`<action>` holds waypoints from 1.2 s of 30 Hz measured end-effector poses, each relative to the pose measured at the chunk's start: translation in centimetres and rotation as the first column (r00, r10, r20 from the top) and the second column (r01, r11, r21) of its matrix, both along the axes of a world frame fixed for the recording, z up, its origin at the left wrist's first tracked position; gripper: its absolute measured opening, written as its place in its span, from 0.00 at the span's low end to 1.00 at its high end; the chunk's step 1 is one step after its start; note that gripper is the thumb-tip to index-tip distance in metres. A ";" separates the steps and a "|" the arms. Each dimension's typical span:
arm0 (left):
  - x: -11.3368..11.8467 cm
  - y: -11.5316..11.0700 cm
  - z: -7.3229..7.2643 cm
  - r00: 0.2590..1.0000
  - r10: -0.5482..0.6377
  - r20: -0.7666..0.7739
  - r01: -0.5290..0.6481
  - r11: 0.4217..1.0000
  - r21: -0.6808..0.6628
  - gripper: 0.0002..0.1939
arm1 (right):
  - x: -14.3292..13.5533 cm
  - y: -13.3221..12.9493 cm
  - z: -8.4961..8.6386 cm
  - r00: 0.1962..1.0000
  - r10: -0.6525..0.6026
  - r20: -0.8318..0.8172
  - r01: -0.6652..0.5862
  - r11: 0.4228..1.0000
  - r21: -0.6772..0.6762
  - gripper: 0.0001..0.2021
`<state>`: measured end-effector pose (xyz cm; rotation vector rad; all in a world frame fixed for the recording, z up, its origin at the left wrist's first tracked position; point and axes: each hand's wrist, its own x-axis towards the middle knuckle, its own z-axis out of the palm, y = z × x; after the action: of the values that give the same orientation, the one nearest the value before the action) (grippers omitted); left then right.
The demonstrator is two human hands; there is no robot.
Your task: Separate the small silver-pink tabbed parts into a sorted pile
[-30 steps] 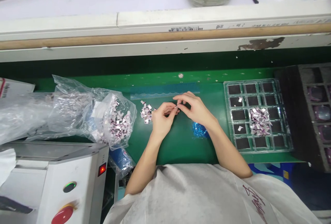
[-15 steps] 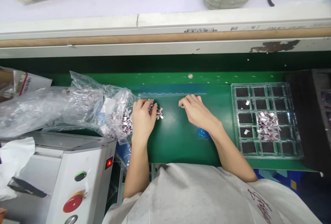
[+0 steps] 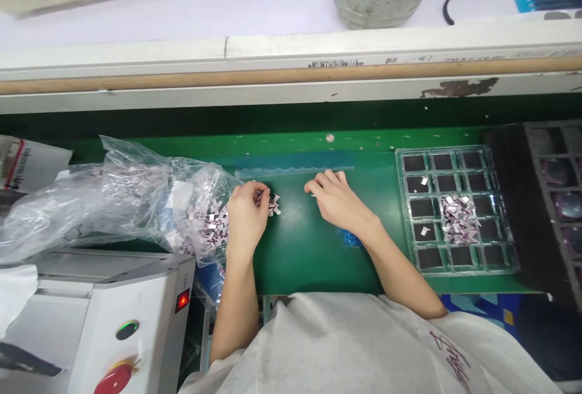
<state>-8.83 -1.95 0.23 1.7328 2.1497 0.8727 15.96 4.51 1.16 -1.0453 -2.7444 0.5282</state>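
Observation:
My left hand [image 3: 246, 217] is at the pile of small white-and-purple pieces [image 3: 274, 205], thumb and fingers pinched together; whatever is between them is hidden. Just left of it, more of these pieces [image 3: 215, 224] lie in the mouth of a clear plastic bag [image 3: 207, 177]. To the right, over the green work surface [image 3: 291, 254], my right hand [image 3: 335, 199] is closed with its fingers curled down. A bit of a small whitish piece shows at its fingertips. Beyond both hands lies a flat strip of bluish clear plastic [image 3: 295, 166].
A clear compartment tray [image 3: 405, 212] stands at the right, one section heaped with pieces. Beside it is a black tray [image 3: 513, 212]. A grey machine [image 3: 150, 315] with buttons occupies the lower left. A white shelf [image 3: 273, 18] carrying a glass jar [image 3: 382, 0] overhangs the back.
The left hand's thumb and fingers have come together at the pile. My right hand keeps nearly the same pose. The whole view has shifted slightly.

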 end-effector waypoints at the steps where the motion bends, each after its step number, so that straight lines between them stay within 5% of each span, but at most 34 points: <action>1: 0.2 0.0 0.1 0.998 0.019 0.066 -0.020 1.000 0.014 0.05 | 0.0 0.0 0.0 1.000 0.004 0.007 -0.004 1.000 0.005 0.21; 6: 2.1 0.0 0.6 0.883 -0.002 0.469 -0.036 0.997 0.073 0.12 | 0.4 0.5 -0.1 0.996 -0.026 -0.088 0.028 0.999 0.021 0.15; 10: 4.3 0.6 0.6 0.669 0.034 0.743 -0.073 0.997 0.020 0.11 | 1.8 2.4 -1.0 0.915 -0.246 -0.319 0.272 0.961 0.040 0.18; 13: 5.7 1.2 0.4 0.509 0.021 0.861 -0.073 0.997 0.019 0.13 | 3.0 4.3 -2.1 0.821 -0.421 -0.386 0.474 0.879 0.048 0.20; 17: 6.7 1.7 0.0 0.386 0.019 0.922 -0.044 0.999 -0.002 0.15 | 4.1 5.7 -3.1 0.792 -0.530 -0.304 0.562 0.827 0.022 0.19; 36: 7.1 1.6 -1.2 0.228 0.096 0.969 0.034 0.994 -0.106 0.19 | 4.2 5.5 -3.0 0.802 -0.521 -0.293 0.567 0.818 0.099 0.15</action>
<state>-1.76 -0.33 -1.01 0.6028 1.2334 1.3247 20.20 9.99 -1.83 -1.5179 -2.0762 0.2823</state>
